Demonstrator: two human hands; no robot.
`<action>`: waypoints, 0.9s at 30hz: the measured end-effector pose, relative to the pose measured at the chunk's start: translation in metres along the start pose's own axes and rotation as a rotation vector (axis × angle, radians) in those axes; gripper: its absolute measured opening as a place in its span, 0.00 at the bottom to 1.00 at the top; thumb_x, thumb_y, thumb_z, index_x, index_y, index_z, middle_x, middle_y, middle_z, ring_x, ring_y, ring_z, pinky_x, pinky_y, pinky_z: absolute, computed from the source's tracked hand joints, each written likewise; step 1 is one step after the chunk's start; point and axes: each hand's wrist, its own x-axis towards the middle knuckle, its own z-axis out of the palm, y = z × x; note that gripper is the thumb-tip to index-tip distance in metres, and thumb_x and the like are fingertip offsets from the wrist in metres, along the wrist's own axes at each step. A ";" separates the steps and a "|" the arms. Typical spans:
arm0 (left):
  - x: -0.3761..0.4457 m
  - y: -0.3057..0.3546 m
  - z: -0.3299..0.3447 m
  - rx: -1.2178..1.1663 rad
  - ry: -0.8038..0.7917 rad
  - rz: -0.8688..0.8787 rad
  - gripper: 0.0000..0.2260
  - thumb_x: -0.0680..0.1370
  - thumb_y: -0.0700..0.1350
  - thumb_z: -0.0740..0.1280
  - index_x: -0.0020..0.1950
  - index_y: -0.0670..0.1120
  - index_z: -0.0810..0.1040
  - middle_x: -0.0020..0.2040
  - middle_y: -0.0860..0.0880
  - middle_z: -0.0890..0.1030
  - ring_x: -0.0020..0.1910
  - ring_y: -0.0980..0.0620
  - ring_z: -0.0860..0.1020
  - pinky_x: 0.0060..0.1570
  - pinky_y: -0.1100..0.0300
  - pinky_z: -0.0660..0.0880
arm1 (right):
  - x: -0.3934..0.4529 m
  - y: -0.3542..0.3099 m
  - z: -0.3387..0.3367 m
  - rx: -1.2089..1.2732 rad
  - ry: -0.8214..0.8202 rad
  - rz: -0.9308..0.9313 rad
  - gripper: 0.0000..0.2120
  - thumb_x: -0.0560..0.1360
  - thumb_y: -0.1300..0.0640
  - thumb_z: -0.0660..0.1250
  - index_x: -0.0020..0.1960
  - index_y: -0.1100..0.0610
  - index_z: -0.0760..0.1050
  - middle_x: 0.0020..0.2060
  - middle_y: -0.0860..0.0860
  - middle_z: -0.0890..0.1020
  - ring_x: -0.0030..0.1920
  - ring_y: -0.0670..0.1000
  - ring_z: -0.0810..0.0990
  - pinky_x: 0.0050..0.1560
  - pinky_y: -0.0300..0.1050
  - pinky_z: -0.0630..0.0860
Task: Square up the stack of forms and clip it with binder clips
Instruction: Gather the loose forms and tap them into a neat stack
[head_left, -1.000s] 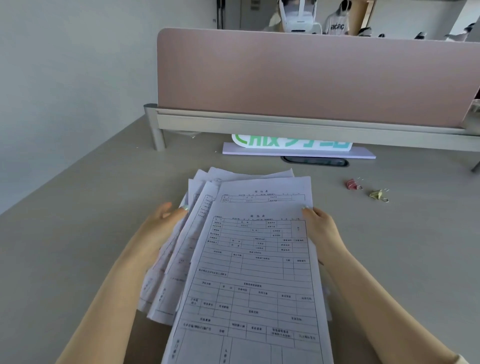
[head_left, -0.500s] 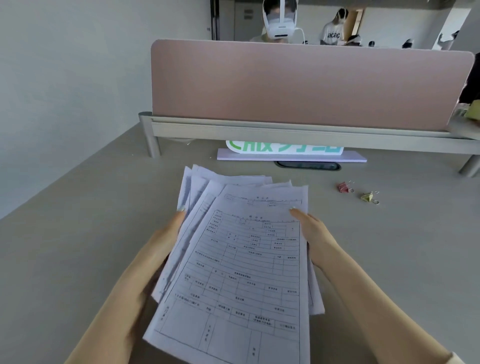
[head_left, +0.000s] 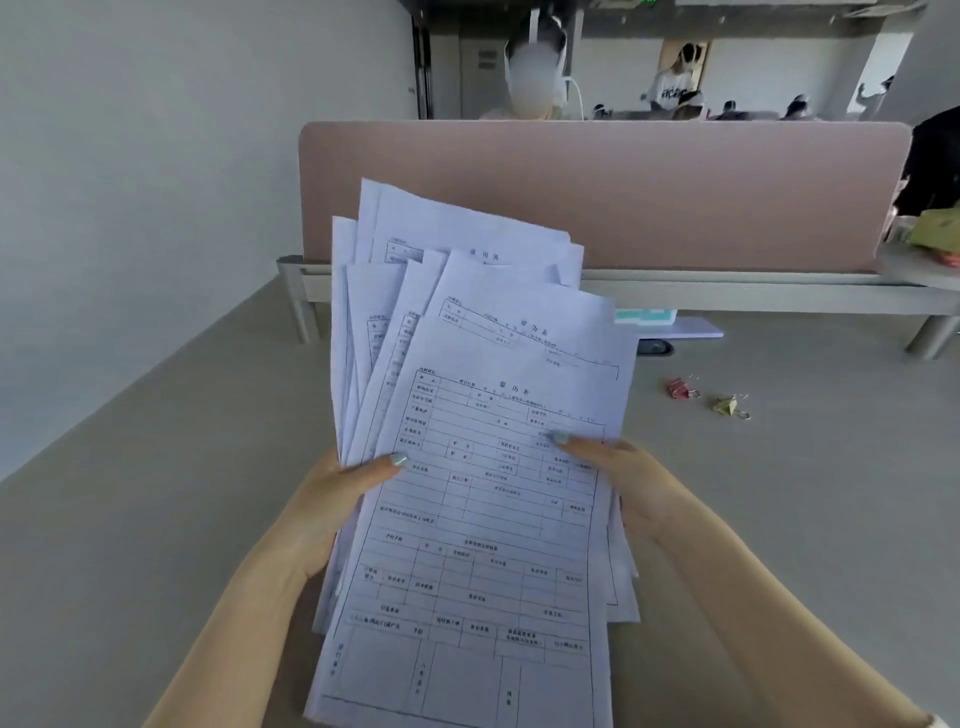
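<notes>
A fanned, uneven stack of printed forms (head_left: 483, 499) is held up off the grey desk, tilted towards me, its sheets splayed at the top. My left hand (head_left: 337, 493) grips the stack's left edge with the thumb on the top sheet. My right hand (head_left: 628, 478) grips the right edge, fingers on the top sheet. A red binder clip (head_left: 679, 388) and a yellow-green binder clip (head_left: 728, 405) lie on the desk to the right, apart from both hands.
A pink divider panel (head_left: 727, 192) on a grey rail crosses the back of the desk (head_left: 156, 519). A flat white board with green lettering (head_left: 675, 322) lies under it. A person sits beyond the panel. A wall runs along the left.
Both hands have lifted the stack off the desk and tilted it upright towards me; the sheets have fanned out more at the top. The clips have not moved.
</notes>
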 end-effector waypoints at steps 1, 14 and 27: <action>0.001 0.005 -0.001 0.004 0.014 0.034 0.04 0.73 0.46 0.69 0.43 0.56 0.79 0.38 0.63 0.82 0.49 0.58 0.77 0.55 0.63 0.67 | -0.004 -0.009 0.001 0.018 0.002 -0.062 0.13 0.68 0.54 0.73 0.51 0.56 0.82 0.51 0.55 0.86 0.49 0.54 0.85 0.55 0.52 0.78; 0.007 0.118 0.011 0.039 -0.021 0.516 0.05 0.69 0.53 0.71 0.44 0.61 0.81 0.44 0.65 0.84 0.48 0.64 0.82 0.50 0.63 0.76 | -0.031 -0.137 0.022 -0.097 0.100 -0.749 0.17 0.70 0.51 0.71 0.56 0.55 0.79 0.54 0.50 0.84 0.54 0.50 0.83 0.58 0.54 0.78; 0.013 0.116 0.023 -0.019 0.181 0.548 0.05 0.73 0.53 0.68 0.39 0.56 0.81 0.35 0.63 0.84 0.44 0.58 0.82 0.49 0.58 0.77 | -0.016 -0.107 0.019 -0.121 0.136 -0.697 0.04 0.73 0.54 0.69 0.40 0.52 0.80 0.39 0.44 0.84 0.40 0.41 0.83 0.42 0.36 0.79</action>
